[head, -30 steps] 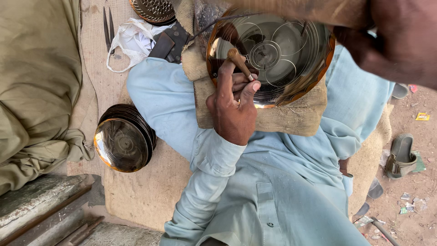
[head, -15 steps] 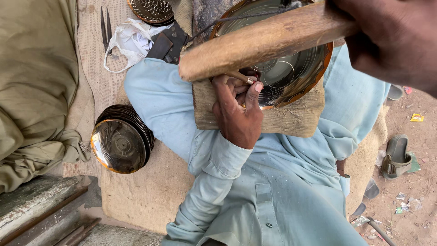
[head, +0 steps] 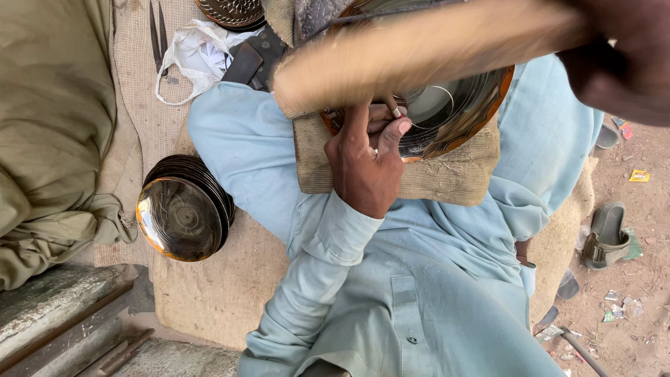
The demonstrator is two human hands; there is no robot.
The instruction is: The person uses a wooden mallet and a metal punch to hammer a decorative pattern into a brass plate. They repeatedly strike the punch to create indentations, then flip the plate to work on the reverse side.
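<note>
The left hand [head: 366, 164] pinches a small metal punch [head: 393, 109] upright against a shiny round metal plate [head: 453, 112], which rests on a burlap pad [head: 447, 178] across the lap. The right hand [head: 621, 66] — grip closed around a blurred wooden mallet [head: 419, 52] — hovers above the plate. A stack of similar plates [head: 183, 215] lies on the mat at left, well apart.

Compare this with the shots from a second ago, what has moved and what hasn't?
The right hand has swung the wooden mallet from out of sight down across the metal plate; it now blurs above the punch. The left hand stays pinching the punch on the plate, which rests on the burlap pad. The stack of plates on the mat is unmoved.
</note>
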